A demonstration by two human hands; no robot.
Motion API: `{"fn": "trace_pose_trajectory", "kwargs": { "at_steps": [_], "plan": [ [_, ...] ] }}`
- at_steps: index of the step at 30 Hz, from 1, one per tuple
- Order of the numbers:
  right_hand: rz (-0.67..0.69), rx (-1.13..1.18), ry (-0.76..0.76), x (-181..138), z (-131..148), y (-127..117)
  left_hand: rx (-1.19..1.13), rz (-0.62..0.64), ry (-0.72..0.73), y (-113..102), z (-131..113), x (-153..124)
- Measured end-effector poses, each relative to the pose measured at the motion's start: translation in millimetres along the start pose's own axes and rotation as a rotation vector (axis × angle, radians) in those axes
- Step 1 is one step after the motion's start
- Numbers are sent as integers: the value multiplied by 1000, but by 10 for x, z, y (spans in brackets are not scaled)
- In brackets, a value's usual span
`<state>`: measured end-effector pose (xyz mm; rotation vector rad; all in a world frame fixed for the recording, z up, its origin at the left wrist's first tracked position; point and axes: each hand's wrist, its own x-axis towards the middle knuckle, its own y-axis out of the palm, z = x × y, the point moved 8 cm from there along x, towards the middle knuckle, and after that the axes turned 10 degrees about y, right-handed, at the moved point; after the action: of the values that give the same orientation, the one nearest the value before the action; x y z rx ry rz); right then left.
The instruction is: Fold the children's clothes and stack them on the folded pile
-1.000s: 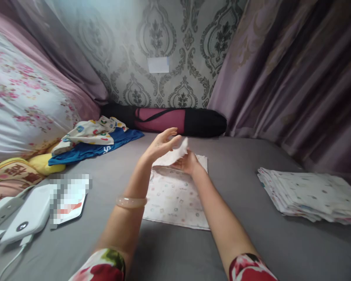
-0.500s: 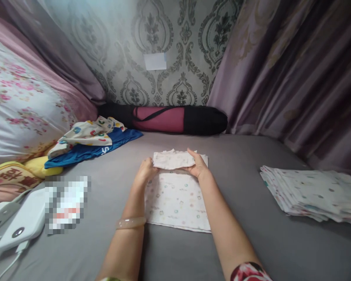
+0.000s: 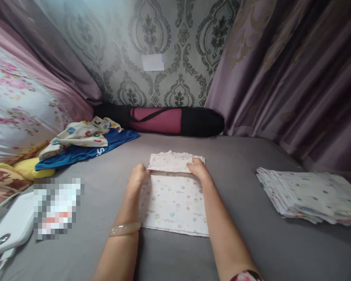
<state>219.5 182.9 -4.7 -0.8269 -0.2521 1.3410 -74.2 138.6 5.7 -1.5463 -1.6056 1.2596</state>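
Just both hands (image 3: 137, 174) (image 3: 197, 168) on folded cloth (image 3: 174, 201)

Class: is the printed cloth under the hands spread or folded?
Partly folded: printed cloth has its far strip doubled over; left hand and right hand press it.

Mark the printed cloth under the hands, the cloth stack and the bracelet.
printed cloth (image 3: 175, 207), head view, flat near half.
cloth stack (image 3: 310, 191), head view, top sheet.
bracelet (image 3: 124, 229), head view, band across wrist.
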Motion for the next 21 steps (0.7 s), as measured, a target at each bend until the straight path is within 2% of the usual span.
{"fn": "trace_pose_trajectory", "kwargs": {
  "at_steps": [3, 6, 9, 12, 18, 21],
  "plan": [
    [4, -189, -91, -19, 74, -59, -9, 30, 52, -8, -31, 11],
    [-5, -188, -110, -38, 102, -133, -30, 56, 95, 8, -36, 22],
    [-39, -175, -126, -67, 111, -199, 3, 17, 67, -10, 16, 27],
    [-72, -169, -114, -95, 77, -243, 3, 15, 43, -22, 37, 8],
    [-128, -183, -43, -193, 40, -350, -53, 146, 46, -60, -42, -102],
    [-196, -246, -5, -290, 101, -479, -92, 163, 58, -87, -46, -122]
  ]
}}
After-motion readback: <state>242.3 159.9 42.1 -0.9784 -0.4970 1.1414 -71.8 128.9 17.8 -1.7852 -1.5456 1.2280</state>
